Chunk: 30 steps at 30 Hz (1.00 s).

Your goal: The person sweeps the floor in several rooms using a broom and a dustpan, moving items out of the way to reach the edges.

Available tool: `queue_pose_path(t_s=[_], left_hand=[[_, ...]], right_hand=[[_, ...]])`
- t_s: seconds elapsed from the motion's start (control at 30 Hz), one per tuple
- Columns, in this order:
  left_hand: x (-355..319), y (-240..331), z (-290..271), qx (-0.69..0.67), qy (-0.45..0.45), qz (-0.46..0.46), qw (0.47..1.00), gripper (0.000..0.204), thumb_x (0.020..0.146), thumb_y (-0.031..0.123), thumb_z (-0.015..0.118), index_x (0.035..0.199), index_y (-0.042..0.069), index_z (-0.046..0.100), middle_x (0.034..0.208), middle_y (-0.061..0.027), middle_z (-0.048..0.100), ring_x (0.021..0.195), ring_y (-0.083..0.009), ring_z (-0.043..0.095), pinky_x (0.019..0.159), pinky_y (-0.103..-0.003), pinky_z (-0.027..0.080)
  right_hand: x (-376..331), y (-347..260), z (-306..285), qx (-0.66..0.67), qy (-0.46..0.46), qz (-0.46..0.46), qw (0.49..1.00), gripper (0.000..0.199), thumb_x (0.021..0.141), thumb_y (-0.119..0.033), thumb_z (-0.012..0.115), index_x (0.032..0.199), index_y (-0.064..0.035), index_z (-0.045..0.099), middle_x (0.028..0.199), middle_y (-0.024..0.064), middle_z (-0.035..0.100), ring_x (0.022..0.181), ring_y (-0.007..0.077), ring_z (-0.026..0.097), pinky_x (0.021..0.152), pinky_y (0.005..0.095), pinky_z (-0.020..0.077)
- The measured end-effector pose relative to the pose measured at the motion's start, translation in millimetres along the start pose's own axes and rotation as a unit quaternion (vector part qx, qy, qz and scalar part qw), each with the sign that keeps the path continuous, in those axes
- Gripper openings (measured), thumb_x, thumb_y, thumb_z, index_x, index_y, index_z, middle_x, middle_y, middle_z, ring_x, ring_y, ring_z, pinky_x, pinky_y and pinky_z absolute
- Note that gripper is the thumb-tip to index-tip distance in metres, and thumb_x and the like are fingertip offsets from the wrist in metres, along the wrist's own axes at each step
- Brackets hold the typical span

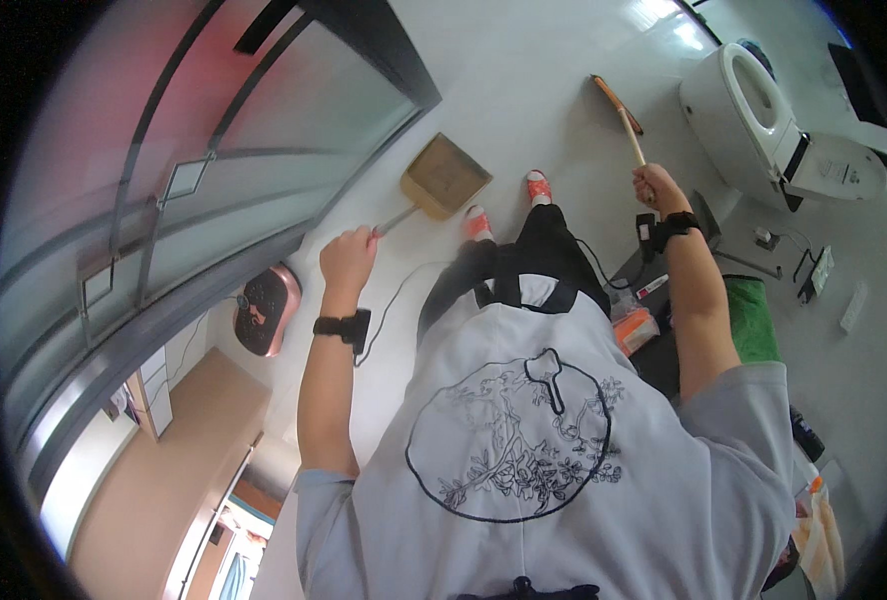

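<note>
Fingers of the left hand [349, 257] wrap tight around the handle of a tan dustpan [444, 177] (resting on the white floor [524, 70] before orange shoes [538, 186]); the right hand [657, 185] fists a wooden broom [621, 112] near the toilet [754, 105].

A tan dustpan [447, 175] is held tilted on the white floor [524, 90] by its thin handle, just ahead of the orange shoes. A wooden-handled broom [621, 112] is gripped upright-slanted, well right of it.
</note>
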<state>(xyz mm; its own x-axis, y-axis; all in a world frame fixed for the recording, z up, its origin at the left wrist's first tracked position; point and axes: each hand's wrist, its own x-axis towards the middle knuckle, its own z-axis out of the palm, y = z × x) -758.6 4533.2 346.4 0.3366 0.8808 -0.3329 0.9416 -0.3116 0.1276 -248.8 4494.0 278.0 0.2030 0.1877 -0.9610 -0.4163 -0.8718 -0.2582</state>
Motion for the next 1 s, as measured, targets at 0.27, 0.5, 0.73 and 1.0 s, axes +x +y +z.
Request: queue_pose_path(t_s=[0.27, 0.5, 0.73, 1.0], left_hand=[[20.6, -15.2, -3.8, 0.021, -0.007, -0.006, 1.000, 0.015, 0.073, 0.025, 0.051, 0.070, 0.011, 0.054, 0.061, -0.0102, 0.056, 0.057, -0.0270, 0.056, 0.050, -0.038, 0.043], [-0.2, -55.8, -0.1, 0.036, -0.004, -0.025, 0.999, 0.013, 0.072, 0.024, 0.052, 0.072, 0.011, 0.054, 0.062, -0.0092, 0.056, 0.057, -0.0269, 0.056, 0.050, -0.038, 0.043], [-38.6, -95.9, -2.8, 0.031, -0.029, -0.032, 0.999, 0.012, 0.072, 0.023, 0.053, 0.076, 0.013, 0.054, 0.067, -0.0091, 0.057, 0.062, -0.0262, 0.056, 0.052, -0.038, 0.043], [-36.6, -59.9, -13.7, 0.035, -0.049, -0.056, 0.997, 0.014, 0.075, 0.025, 0.050, 0.076, 0.012, 0.053, 0.064, -0.0087, 0.056, 0.059, -0.0257, 0.056, 0.050, -0.038, 0.043]], right_hand=[[-71.9, 81.5, 139.0, -0.354, 0.049, -0.029, 0.934, 0.026, 0.075, -0.010, 0.046, 0.097, -0.0041, 0.034, 0.055, 0.0046, 0.041, 0.037, 0.0118, 0.039, 0.030, 0.0252, 0.0314], [-120.6, 94.6, 163.2, -0.111, -0.184, 0.053, 0.975, 0.026, 0.074, -0.005, 0.046, 0.098, -0.0032, 0.036, 0.057, 0.0036, 0.040, 0.036, 0.0067, 0.035, 0.030, 0.0204, 0.0298], [-168.3, 105.6, 181.8, -0.041, -0.183, 0.043, 0.981, 0.027, 0.074, -0.005, 0.048, 0.099, -0.0041, 0.039, 0.055, 0.0015, 0.039, 0.035, 0.0060, 0.033, 0.030, 0.0193, 0.0290], [-113.3, 35.5, 151.0, -0.099, -0.095, -0.064, 0.989, 0.012, 0.074, -0.004, 0.046, 0.080, -0.0041, 0.036, 0.052, 0.0023, 0.039, 0.037, 0.0082, 0.036, 0.030, 0.0222, 0.0299]])
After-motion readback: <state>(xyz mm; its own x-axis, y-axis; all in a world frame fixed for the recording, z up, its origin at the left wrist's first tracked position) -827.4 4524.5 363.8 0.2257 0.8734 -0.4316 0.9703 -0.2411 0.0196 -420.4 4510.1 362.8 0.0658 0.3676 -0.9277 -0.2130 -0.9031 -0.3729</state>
